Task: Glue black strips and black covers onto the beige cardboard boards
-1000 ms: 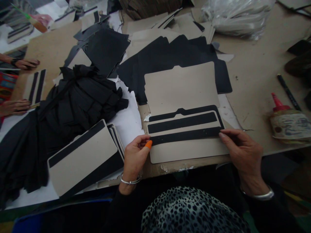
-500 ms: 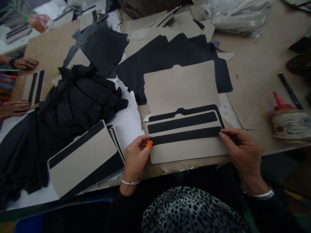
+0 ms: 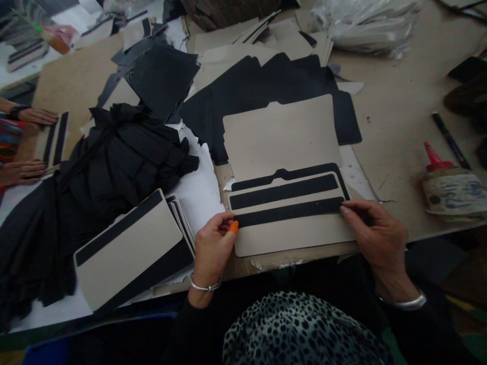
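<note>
A beige panel lies flat at the table edge in front of me. Across it runs a black strip, pinched at its left end by my left hand, whose thumb or finger wears an orange finger cover. My right hand pinches the strip's right end between thumb and fingers. Parallel to it, just above, is a second black strip on the beige panel. Behind lies a black piece with a small tab, partly covered. Farther back is another beige panel, overlapping black sheets.
Bundled black strips and a stack of beige-and-black panels lie to the left. A red-nozzled bottle and a black pen are at right. A plastic bag sits behind. Another person's hands work at far left.
The view has shifted slightly. My hands keep the same grip on the strip's ends. At far left, the other person's upper hand has moved closer to their panel.
</note>
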The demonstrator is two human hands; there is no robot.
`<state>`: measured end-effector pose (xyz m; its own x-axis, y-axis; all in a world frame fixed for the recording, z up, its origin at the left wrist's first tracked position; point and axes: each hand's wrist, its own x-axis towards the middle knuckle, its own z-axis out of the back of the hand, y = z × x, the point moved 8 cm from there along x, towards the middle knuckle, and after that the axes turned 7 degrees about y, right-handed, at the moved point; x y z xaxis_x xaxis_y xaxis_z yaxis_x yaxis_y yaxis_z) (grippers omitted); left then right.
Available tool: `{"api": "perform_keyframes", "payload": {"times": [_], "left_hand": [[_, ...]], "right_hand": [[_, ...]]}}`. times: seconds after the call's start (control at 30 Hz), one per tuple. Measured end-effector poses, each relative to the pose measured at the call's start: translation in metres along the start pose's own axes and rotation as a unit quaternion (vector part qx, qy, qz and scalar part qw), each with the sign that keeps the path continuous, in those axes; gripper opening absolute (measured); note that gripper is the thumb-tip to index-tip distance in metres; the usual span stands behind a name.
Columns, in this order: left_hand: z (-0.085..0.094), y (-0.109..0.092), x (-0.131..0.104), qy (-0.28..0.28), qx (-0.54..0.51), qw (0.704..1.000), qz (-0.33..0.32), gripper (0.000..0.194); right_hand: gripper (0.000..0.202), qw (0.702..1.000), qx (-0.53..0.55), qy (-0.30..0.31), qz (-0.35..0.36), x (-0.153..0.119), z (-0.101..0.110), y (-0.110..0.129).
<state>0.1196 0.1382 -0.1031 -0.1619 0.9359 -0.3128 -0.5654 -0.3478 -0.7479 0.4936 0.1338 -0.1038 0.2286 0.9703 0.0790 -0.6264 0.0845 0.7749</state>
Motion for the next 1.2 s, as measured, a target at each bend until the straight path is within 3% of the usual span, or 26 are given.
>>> {"api": "perform_keyframes", "payload": {"times": [0.43,0.5,0.63,0.73,0.83,1.2], "left_hand": [[-0.001,-0.010,-0.004,-0.020,0.059,0.997,-0.049,0.027],[0.001,-0.017,-0.008,-0.047,0.095,0.990,-0.089,0.028],[-0.001,-0.037,-0.029,-0.116,0.172,0.948,-0.240,0.025],[-0.016,-0.041,-0.041,-0.082,0.205,0.924,-0.311,0.032],[-0.027,-0.042,-0.046,-0.048,0.227,0.914,-0.331,0.039],[-0.036,-0.050,-0.041,-0.059,0.278,0.885,-0.369,0.040]], "right_hand": [[0.014,1.000,-0.002,0.004,0.004,0.001,0.000,0.003],[0.014,1.000,0.000,0.003,0.002,0.001,0.000,0.003],[0.014,1.000,-0.001,0.003,-0.002,0.001,0.000,0.003],[0.013,1.000,-0.006,0.005,0.000,0.001,-0.001,0.004],[0.014,1.000,-0.002,0.008,0.000,0.002,-0.001,0.003],[0.010,1.000,0.020,0.014,0.013,0.007,-0.004,0.008]]}}
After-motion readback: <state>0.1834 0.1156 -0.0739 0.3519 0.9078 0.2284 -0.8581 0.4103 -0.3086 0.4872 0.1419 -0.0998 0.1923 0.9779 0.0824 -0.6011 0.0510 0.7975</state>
